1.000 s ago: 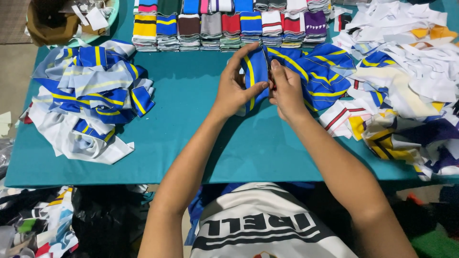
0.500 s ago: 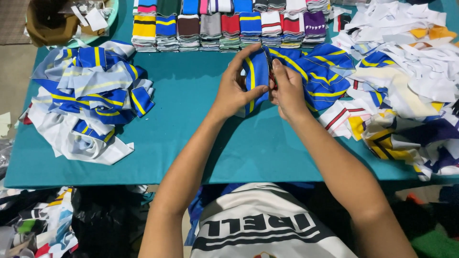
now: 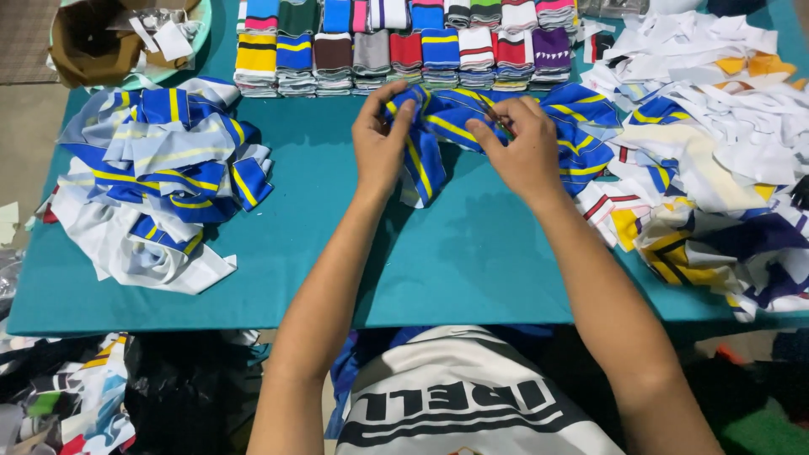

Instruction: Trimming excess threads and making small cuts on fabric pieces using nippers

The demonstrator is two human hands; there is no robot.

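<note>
While brown box [image 3: 88,42] holds scraps, both hands' fingers pinch blue-yellow striped band [image 3: 438,131].

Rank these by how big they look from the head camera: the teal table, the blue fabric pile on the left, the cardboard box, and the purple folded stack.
1. teal table
2. blue fabric pile
3. cardboard box, partly cut off by the frame edge
4. purple folded stack

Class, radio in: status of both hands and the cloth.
Left hand and right hand both pinching blue-and-yellow striped cloth. Cloth bunched on teal table. Nothing between hands.
</note>
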